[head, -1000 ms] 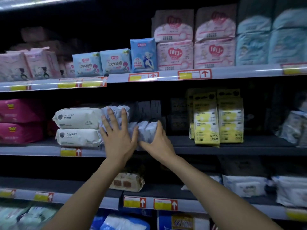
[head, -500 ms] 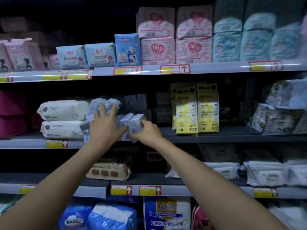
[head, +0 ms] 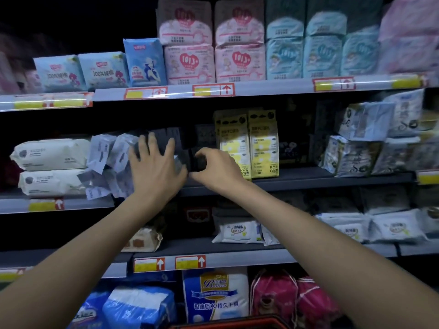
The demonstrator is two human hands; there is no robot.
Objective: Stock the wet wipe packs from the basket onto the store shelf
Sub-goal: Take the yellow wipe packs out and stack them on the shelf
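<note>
Head view: both bare arms reach forward to the middle grey metal store shelf (head: 297,180). Left hand (head: 155,170) is flat, fingers spread, palm pressed against a cluster of small pale grey-blue soft plastic wet wipe packs (head: 111,150); it grips nothing, just pushes. The packs sit tilted and jumbled on the middle shelf, leaning at odd angles, touching the two stacked white pillow-shaped wipe packs (head: 51,167) on their left. Right hand (head: 217,168) is just beside the left, fingers curled in around a dark small pack (head: 198,160); looks like a pinch grasp, but the pack is dim and blurred, so what it is cannot be told. Darker small packs stand upright behind the hands, deep in shadow.

Yellow upright cartons (head: 250,143) stand on the same shelf, just right of the right hand. Upper shelf holds pink "1013+" packs (head: 215,64) and light blue packs (head: 79,72). Lower shelf has white flat wipe packs (head: 238,231). Red basket rim (head: 237,322) shows at the bottom edge, contents hidden. Yellow-and-red price tags (head: 213,90) line the shelf edges.
</note>
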